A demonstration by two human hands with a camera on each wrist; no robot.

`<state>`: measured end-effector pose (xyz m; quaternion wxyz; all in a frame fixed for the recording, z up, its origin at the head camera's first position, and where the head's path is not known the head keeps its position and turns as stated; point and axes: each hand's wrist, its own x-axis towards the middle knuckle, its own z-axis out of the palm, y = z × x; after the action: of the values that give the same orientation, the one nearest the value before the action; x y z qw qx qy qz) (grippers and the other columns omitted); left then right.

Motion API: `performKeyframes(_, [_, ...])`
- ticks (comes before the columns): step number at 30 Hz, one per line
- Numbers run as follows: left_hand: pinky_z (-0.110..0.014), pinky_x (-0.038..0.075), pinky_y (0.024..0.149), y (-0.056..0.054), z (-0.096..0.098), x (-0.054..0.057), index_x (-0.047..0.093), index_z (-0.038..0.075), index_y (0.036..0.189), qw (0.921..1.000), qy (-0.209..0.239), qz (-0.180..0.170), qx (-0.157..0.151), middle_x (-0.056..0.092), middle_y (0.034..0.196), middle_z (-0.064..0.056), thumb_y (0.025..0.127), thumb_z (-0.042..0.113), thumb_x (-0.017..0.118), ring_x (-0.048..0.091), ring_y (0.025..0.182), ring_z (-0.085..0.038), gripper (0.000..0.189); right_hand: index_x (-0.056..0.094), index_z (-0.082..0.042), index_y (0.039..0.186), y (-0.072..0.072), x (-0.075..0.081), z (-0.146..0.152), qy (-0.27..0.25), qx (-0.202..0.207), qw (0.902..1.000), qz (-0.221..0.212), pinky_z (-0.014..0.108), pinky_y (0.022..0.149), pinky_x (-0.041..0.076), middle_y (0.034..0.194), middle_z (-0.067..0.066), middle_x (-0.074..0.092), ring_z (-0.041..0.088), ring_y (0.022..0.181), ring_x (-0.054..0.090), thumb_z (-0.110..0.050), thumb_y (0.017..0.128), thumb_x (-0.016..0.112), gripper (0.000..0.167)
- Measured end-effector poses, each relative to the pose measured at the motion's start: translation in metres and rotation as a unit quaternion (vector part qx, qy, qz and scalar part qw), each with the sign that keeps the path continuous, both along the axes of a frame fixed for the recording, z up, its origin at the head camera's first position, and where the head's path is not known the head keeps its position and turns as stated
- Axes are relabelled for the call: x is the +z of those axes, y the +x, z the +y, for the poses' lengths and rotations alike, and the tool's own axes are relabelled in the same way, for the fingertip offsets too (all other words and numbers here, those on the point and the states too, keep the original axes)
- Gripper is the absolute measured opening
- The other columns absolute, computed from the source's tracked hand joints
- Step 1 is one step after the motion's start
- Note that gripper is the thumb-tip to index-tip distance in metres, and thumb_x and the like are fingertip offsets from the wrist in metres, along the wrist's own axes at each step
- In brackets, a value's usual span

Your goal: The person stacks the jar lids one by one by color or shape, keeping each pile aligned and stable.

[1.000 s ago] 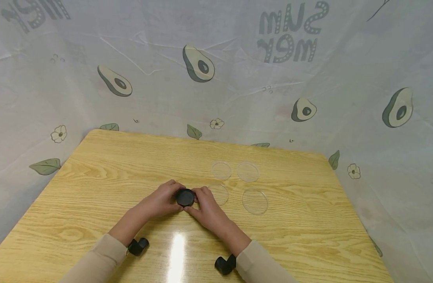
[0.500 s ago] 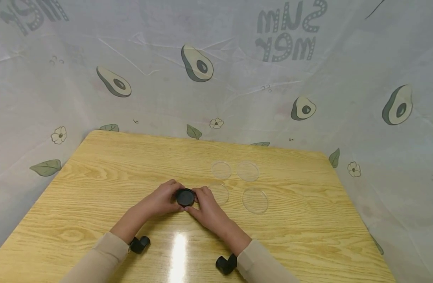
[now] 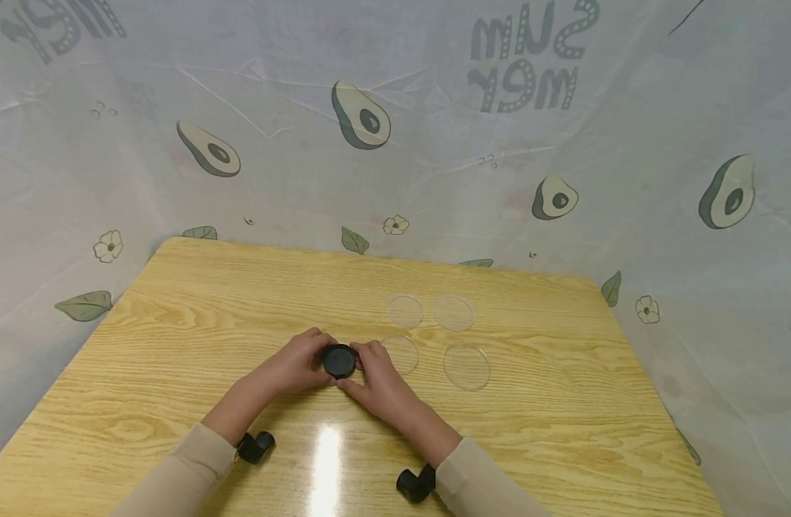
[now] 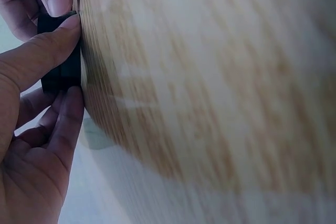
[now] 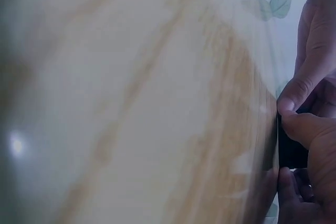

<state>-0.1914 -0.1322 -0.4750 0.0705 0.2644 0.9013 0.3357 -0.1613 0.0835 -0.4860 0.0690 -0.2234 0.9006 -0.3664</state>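
- Just below the centre of the head view, between your hands, sits the short, round, black piece with a raised rim (image 3: 339,361), dark recessed face up; it looks to be rigid plastic.
- On its left side, your left hand (image 3: 297,368) pinches the piece, thumb at the near edge and fingers curled round the far side.
- On its right side, your right hand (image 3: 378,377) pinches it likewise, thumb near and fingers beyond. Both thumb tips come close together, which probably lets you steady the rim evenly from two sides.
- Low on the pale wood-grain desk (image 3: 195,309), the piece appears to rest rather than hang, judging by the wrist views; that support likely spares your grip its weight.
- Right of centre lie four thin, round, transparent discs, a back pair (image 3: 405,311) (image 3: 453,313) and a front pair (image 3: 404,355) (image 3: 467,367). They lie flat with gaps between, perhaps so their faint edges stay distinct.
- Beside the right hand, the front-left disc is partly hidden by your fingers, so you cannot tell whether they touch it.
- Across the top of the frame hangs a white sheet printed with avocados (image 3: 272,57).
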Motion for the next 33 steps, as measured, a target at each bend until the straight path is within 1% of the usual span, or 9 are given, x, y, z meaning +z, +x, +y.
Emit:
performKeyframes(3, [-0.035,0.052,0.086,0.001,0.000,0.001,0.069,0.001,0.121,1.0000,-0.004,0.001,0.001,0.063,0.104,-0.007,0.079,0.015,0.092,0.058,0.092,-0.013,0.050,0.046,0.001,0.153,0.001,0.001,0.001,-0.007,-0.002,0.9999,-0.010,0.045,0.110,0.049,0.136,0.016,0.053,0.026,0.126,0.051,-0.028,0.099,0.074,0.067])
performKeyframes(8, [-0.035,0.052,0.086,0.001,0.000,0.000,0.069,0.001,0.122,1.0000,-0.003,-0.001,0.000,0.063,0.105,-0.008,0.080,0.015,0.092,0.058,0.092,-0.013,0.050,0.043,0.002,0.155,0.003,0.005,0.004,-0.020,0.004,0.9997,-0.016,0.047,0.112,0.048,0.139,0.016,0.052,0.027,0.130,0.054,-0.030,0.099,0.074,0.071])
performKeyframes(13, [-0.036,0.052,0.087,0.001,0.000,0.000,0.068,0.001,0.123,1.0000,-0.006,-0.006,0.002,0.063,0.105,-0.008,0.080,0.016,0.092,0.057,0.093,-0.014,0.051,0.042,0.001,0.156,0.002,0.009,0.014,-0.049,0.013,0.9980,-0.037,0.043,0.111,0.050,0.142,0.014,0.051,0.027,0.131,0.059,-0.030,0.100,0.073,0.072])
performKeyframes(15, [-0.037,0.052,0.088,0.001,0.000,0.000,0.068,0.001,0.124,1.0000,-0.005,-0.007,0.002,0.063,0.106,-0.008,0.080,0.017,0.092,0.059,0.094,-0.015,0.052,0.042,0.000,0.157,0.001,0.011,0.019,-0.054,0.013,0.9978,-0.037,0.042,0.111,0.051,0.142,0.014,0.051,0.026,0.131,0.059,-0.030,0.100,0.073,0.071])
performKeyframes(18, [-0.038,0.052,0.089,0.000,0.000,0.001,0.068,0.000,0.124,1.0000,-0.005,-0.008,0.001,0.063,0.107,-0.009,0.081,0.017,0.092,0.059,0.095,-0.017,0.052,0.044,0.001,0.155,-0.001,0.017,0.027,-0.054,0.012,0.9982,-0.022,0.044,0.111,0.050,0.142,0.017,0.052,0.028,0.132,0.057,-0.027,0.099,0.074,0.069])
performKeyframes(21, [-0.038,0.052,0.088,0.000,-0.001,0.003,0.068,-0.001,0.124,1.0000,-0.006,-0.008,0.001,0.063,0.107,-0.009,0.081,0.017,0.091,0.059,0.095,-0.017,0.053,0.045,-0.001,0.155,-0.004,0.024,0.035,-0.042,0.004,0.9991,-0.006,0.047,0.113,0.049,0.146,0.016,0.051,0.031,0.138,0.053,-0.026,0.098,0.076,0.069])
performKeyframes(25, [-0.037,0.053,0.088,0.000,-0.001,0.003,0.068,-0.001,0.124,0.9999,-0.005,-0.009,0.003,0.063,0.106,-0.009,0.081,0.018,0.092,0.060,0.095,-0.017,0.053,0.046,-0.005,0.155,-0.006,0.029,0.045,-0.014,-0.018,0.9997,0.010,0.051,0.114,0.047,0.151,0.014,0.050,0.032,0.142,0.050,-0.030,0.097,0.077,0.071])
performKeyframes(29, [-0.038,0.053,0.088,0.000,0.000,0.001,0.067,0.000,0.125,0.9998,-0.004,-0.018,0.005,0.062,0.107,-0.009,0.081,0.019,0.091,0.059,0.095,-0.017,0.053,0.044,-0.005,0.156,-0.009,0.029,0.055,0.019,-0.044,0.9987,0.016,0.053,0.116,0.045,0.154,0.014,0.047,0.033,0.145,0.047,-0.035,0.096,0.078,0.076])
performKeyframes(33, [-0.037,0.051,0.087,0.000,0.000,-0.002,0.067,0.000,0.126,0.9997,-0.006,-0.022,0.005,0.062,0.107,-0.008,0.082,0.020,0.091,0.057,0.094,-0.016,0.054,0.038,-0.006,0.159,-0.013,0.027,0.067,0.056,-0.064,0.9964,0.008,0.053,0.117,0.044,0.158,0.016,0.042,0.033,0.148,0.042,-0.042,0.093,0.080,0.086])
